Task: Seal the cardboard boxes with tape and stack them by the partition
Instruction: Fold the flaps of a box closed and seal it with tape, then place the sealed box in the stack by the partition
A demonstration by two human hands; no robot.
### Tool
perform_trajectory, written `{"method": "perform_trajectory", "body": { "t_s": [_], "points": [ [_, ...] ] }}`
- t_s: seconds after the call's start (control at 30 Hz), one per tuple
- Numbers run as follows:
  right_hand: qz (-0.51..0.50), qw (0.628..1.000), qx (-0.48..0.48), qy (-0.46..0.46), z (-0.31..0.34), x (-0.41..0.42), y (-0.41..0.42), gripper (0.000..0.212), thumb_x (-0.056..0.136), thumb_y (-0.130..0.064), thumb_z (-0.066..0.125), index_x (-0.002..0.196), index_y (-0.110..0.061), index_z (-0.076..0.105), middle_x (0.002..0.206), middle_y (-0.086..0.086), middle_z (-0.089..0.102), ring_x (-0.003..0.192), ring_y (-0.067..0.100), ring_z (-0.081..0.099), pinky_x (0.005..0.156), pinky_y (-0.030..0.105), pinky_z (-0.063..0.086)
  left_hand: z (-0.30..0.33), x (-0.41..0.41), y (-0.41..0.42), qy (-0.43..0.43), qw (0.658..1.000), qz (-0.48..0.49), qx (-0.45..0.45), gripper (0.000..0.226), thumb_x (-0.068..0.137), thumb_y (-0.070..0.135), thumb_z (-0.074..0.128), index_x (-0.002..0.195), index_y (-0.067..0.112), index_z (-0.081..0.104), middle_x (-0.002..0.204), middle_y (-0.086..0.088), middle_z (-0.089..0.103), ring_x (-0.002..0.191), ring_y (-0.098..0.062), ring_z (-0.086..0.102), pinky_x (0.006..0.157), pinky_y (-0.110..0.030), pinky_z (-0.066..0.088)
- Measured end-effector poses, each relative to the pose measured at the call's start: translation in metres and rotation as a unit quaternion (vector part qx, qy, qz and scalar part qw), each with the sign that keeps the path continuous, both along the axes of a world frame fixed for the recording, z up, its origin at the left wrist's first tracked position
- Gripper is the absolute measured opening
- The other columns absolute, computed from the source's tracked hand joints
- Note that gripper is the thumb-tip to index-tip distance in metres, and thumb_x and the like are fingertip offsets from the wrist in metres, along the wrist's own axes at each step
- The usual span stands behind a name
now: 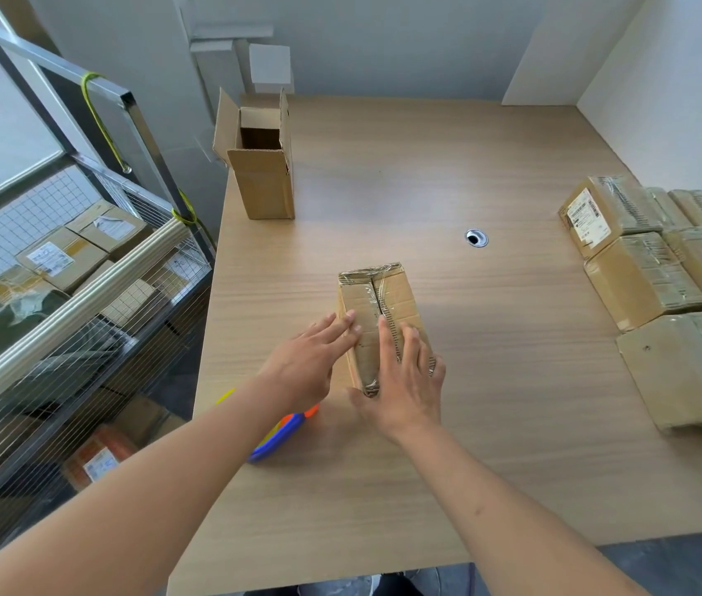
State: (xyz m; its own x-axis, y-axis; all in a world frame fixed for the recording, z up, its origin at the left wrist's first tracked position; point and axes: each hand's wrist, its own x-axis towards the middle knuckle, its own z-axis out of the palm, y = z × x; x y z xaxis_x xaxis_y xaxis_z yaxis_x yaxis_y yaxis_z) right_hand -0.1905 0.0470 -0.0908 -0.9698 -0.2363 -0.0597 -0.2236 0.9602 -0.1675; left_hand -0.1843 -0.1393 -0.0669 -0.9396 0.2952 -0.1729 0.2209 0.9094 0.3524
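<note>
A small cardboard box (377, 301) lies in the middle of the wooden table (448, 174), clear tape running along its top seam and over both ends. My left hand (312, 361) presses flat against the box's left side with straight fingers. My right hand (405, 376) lies flat on the top near end, fingers stretched along the taped seam. An orange, blue and yellow tape dispenser (282, 434) sits on the table just under my left forearm, partly hidden. Several taped boxes (641, 277) lie stacked at the right by the white partition (676, 92).
An open, upright cardboard box (264, 165) stands at the table's far left. A cable hole (476, 237) sits right of centre. Left of the table stands a wire cage trolley (82, 294) holding labelled parcels.
</note>
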Motion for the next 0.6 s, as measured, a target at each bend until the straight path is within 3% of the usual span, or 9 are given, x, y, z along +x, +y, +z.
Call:
{"method": "perform_trajectory", "body": {
  "t_s": [0.07,0.13,0.23,0.3,0.47,0.6],
  "points": [
    [-0.027,0.999,-0.043,-0.009,0.004,-0.004,-0.001,0.115,0.072,-0.085,0.05,0.16,-0.032,-0.001,0.162,0.01,0.007,0.149,0.028,0.014,0.116,0.056,0.023,-0.001,0.0,0.0,-0.005,1.0,0.004,0.01,0.08,0.097,0.0,0.042,0.164,0.028,0.011,0.171,0.012,-0.005,0.158,-0.017,-0.001,0.126,-0.036,0.021],
    [-0.044,0.998,-0.048,-0.014,0.006,-0.006,-0.004,0.108,0.077,-0.076,0.05,0.161,-0.03,-0.001,0.165,0.015,-0.006,0.153,0.033,0.003,0.118,0.056,0.02,-0.001,-0.001,0.0,-0.004,1.0,0.003,0.016,0.08,0.096,0.001,0.043,0.164,0.029,0.011,0.171,0.013,-0.004,0.158,-0.018,-0.001,0.125,-0.036,0.023],
    [-0.051,0.997,-0.031,-0.04,0.005,-0.006,-0.011,0.11,0.078,-0.066,0.057,0.158,-0.039,-0.014,0.163,0.017,-0.027,0.152,0.037,-0.023,0.118,0.06,0.012,-0.004,-0.001,-0.003,0.016,1.0,0.019,0.013,0.075,0.099,0.01,0.046,0.164,0.027,0.013,0.171,0.011,0.003,0.159,-0.021,0.001,0.128,-0.037,0.013],
    [-0.055,0.996,-0.033,-0.055,0.008,-0.009,-0.015,0.114,0.077,-0.061,0.064,0.154,-0.048,-0.02,0.163,0.017,-0.029,0.151,0.039,-0.026,0.116,0.063,0.012,-0.006,0.0,-0.006,0.021,0.998,0.058,0.017,0.071,0.102,0.018,0.047,0.164,0.026,0.013,0.171,0.007,0.008,0.158,-0.022,0.005,0.128,-0.038,0.009],
    [-0.121,0.985,-0.046,-0.11,0.019,-0.026,-0.025,0.131,0.062,-0.06,0.078,0.147,-0.059,-0.021,0.161,0.01,-0.018,0.149,0.04,0.002,0.108,0.06,0.021,-0.008,-0.002,-0.017,-0.008,0.995,0.098,0.003,0.065,0.107,0.035,0.042,0.164,0.023,0.013,0.172,0.002,0.008,0.158,-0.025,0.006,0.128,-0.04,0.008],
    [-0.146,0.986,-0.04,-0.071,0.024,-0.035,-0.023,0.11,0.06,-0.084,0.057,0.15,-0.061,-0.003,0.156,0.011,0.008,0.13,0.039,0.037,0.105,0.052,0.033,-0.007,-0.005,-0.022,-0.019,0.995,0.101,-0.011,0.064,0.107,0.039,0.04,0.164,0.023,0.015,0.172,0.001,0.008,0.158,-0.026,0.006,0.129,-0.042,0.007]
  ]
}}
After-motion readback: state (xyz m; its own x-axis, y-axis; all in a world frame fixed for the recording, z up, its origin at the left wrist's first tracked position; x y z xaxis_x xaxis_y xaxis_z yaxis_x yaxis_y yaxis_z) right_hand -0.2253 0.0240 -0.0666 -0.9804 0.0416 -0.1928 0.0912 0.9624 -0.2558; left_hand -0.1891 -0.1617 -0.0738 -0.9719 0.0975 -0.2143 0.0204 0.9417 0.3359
